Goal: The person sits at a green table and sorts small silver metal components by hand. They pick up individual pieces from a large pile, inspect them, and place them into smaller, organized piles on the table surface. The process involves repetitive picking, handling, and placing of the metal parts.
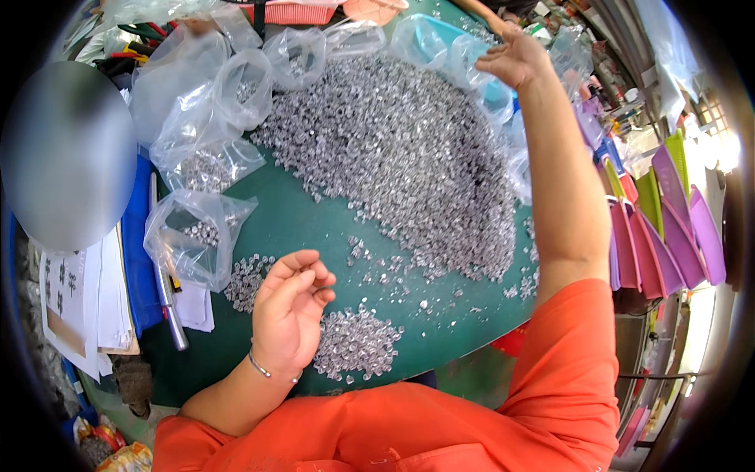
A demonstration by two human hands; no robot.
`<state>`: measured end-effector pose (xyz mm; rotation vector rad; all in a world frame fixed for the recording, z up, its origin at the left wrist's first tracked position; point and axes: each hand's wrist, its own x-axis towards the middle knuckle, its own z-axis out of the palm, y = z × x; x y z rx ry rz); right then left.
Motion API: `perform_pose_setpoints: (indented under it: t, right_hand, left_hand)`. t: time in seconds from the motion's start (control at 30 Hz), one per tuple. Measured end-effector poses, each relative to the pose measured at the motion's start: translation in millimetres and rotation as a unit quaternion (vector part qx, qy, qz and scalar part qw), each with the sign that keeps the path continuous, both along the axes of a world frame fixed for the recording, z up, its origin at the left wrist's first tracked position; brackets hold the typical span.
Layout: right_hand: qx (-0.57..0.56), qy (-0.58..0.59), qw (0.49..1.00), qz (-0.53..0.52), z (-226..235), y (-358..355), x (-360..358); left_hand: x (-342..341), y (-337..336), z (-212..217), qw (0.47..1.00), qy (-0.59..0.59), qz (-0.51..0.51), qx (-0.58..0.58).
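A large mound of small clear grey pieces [393,149], like plastic beads or fittings, covers the middle of the green table [314,228]. Close to me lies a smaller pile of the same pieces [358,344], with another little pile [246,282] to its left. Between these two piles my left hand [287,318] hovers with loosely curled fingers, its visible palm bare. My right arm stretches far forward, and my right hand [519,61] is open beyond the mound's right edge, near clear plastic bags [491,86]. Nothing shows in its fingers.
Clear bags holding some pieces [200,236] line the mound's left side. A blue tray [425,43] and a red basket [291,12] stand at the far edge. Papers [86,299] and a metal rod [169,307] lie left. Pink and purple bins [668,212] hang right.
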<state>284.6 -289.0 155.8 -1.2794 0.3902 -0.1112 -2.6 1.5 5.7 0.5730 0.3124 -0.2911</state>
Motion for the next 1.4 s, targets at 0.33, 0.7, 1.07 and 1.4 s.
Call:
perform_pose_setpoints:
  t: [0.33,0.7,1.07,1.4]
  right_hand:
    - [-0.277,-0.163,0.918,0.232,-40.0,-5.5,-133.4]
    - [-0.574,-0.156,0.774,0.218,-146.3,57.9,-297.4]
    - [0.135,0.018,0.972,0.194,-155.4,40.7,-304.0]
    - [0.11,-0.014,0.966,0.234,-140.2,91.0,-324.0]
  left_hand:
    - [3.6,0.5,-1.2,0.999,-0.008,-0.023,-0.044]
    - [-3.0,-3.5,-4.7,0.993,0.017,-0.079,-0.082]
    - [-5.7,-7.1,-3.2,0.991,0.041,-0.104,-0.067]
    - [-13.8,-15.9,0.0,0.802,-0.371,-0.112,0.455]
